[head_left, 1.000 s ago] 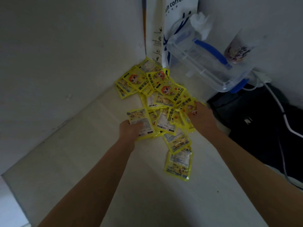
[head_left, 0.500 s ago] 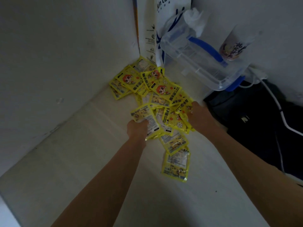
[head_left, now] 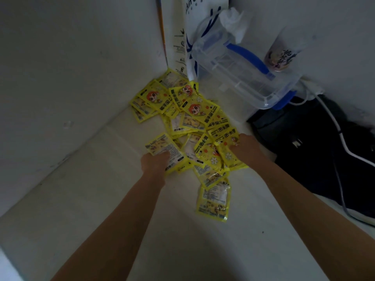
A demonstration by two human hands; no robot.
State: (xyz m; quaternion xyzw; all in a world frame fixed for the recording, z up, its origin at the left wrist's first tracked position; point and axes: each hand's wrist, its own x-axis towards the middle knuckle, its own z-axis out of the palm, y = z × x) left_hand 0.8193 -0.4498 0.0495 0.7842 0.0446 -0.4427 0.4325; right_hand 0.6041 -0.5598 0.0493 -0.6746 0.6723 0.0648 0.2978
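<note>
Yellow packets [head_left: 188,118]: flat sachets in a loose, overlapping heap on the pale floor [head_left: 101,199]. The heap lies in front of and to the left of the clear plastic box [head_left: 253,78], with its far end just beside the box's left corner.

Count: at least fifteen show. Lower layers are covered, so no exact figure can be given. Some lie face up, showing an orange-haired cartoon figure. Others lie back up, showing fine print.

Outlying packet [head_left: 215,199]: one, back up, the piece farthest from the box. Its top edge is tucked under the next sachet.

Hands: two, apart, both at the side of the heap away from the box.
- Left hand [head_left: 155,162]: fingers curled on one back-up packet [head_left: 165,150] at the heap's corner farthest left of the box.
- Right hand [head_left: 246,148]: rests on face-up sachets straight in front of the box. Its fingertips are lost among them, so whether it pinches one cannot be told.

Clear plastic box: one, tilted, with a blue handle.

Paper bag [head_left: 190,37]: one, white with blue lettering, upright behind the box's left end.

Cup [head_left: 282,55]: one, printed, at the box's right end.

Black bag [head_left: 304,142]: one, in front of and to the right of the box.

White cable [head_left: 336,126]: one, running across the black bag.
</note>
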